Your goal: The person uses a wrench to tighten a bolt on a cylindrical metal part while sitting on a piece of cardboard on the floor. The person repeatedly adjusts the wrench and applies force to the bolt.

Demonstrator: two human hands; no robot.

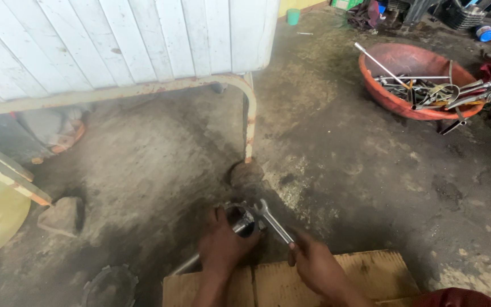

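- Two bare hands work low in the centre of the frame, close together but not touching, over a dirty concrete floor (370, 170).
- Left hand (223, 244) is wrapped around a metal tube (240, 226) that runs down and left from the fist.
- Right hand (316, 264) is closed on the handle of a spanner (272, 222), whose open head sits against the tube's upper end.
- Wooden boards (370, 273) lie under the wrists at the bottom edge.
- One red basin (390, 62) sits at the upper right, heaped with spanners, rods and other metal tools.
- White planks (115, 40) on a rusty pipe frame (249, 113) fill the upper left.
- A stone (61, 216) rests at the lower left.
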